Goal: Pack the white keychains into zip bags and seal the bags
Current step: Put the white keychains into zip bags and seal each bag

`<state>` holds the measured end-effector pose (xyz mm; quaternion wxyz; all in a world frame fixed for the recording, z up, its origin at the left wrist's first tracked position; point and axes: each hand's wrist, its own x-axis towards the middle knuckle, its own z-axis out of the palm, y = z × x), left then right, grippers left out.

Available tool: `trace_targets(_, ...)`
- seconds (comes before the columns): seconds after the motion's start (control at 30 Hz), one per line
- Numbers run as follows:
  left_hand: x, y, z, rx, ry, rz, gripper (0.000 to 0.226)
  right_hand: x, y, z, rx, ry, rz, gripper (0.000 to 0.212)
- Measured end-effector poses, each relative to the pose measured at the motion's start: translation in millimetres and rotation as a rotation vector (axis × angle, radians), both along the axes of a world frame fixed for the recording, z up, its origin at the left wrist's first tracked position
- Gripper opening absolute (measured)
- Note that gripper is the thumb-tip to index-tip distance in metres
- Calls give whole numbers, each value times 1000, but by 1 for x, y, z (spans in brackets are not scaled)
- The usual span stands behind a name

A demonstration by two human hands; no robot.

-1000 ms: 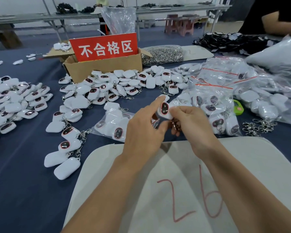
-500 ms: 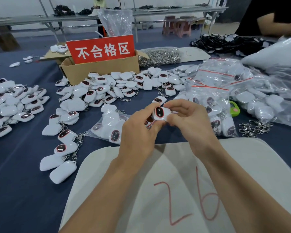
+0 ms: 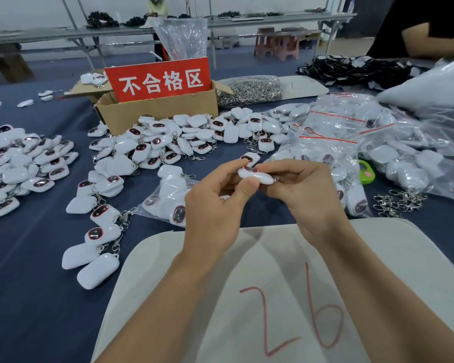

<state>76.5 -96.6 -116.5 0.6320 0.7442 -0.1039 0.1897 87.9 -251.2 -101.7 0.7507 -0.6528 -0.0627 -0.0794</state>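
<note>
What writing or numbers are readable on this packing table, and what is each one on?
"不合格区": white characters on the red sign standing in the cardboard box.
"26": handwritten in red on the white board nearest the camera.
A faint handwritten mark on the far white board: too faint to read.
Any marking on the green gadget: too small to read.

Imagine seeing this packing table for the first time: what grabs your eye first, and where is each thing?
The red sign with white characters jumps out, standing in the cardboard box at the far middle. At centre, the left hand and right hand pinch one white keychain between them. Heaps of loose keychains spread across the left and middle, with filled zip bags piled at right.
</note>
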Motion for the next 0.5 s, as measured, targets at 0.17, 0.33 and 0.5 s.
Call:
trace_targets(0.17, 8, 3, -1, -159, 98, -141, 43, -3, 2, 4, 140, 82, 71, 26)
trace_targets(0.33, 10, 4, 2, -237, 136, -223, 45, -1, 1, 3, 69, 17, -57, 27)
trace_targets(0.5, 9, 4, 3, -210, 102, -229, 46, 0, 0, 2, 55, 10, -53, 27)
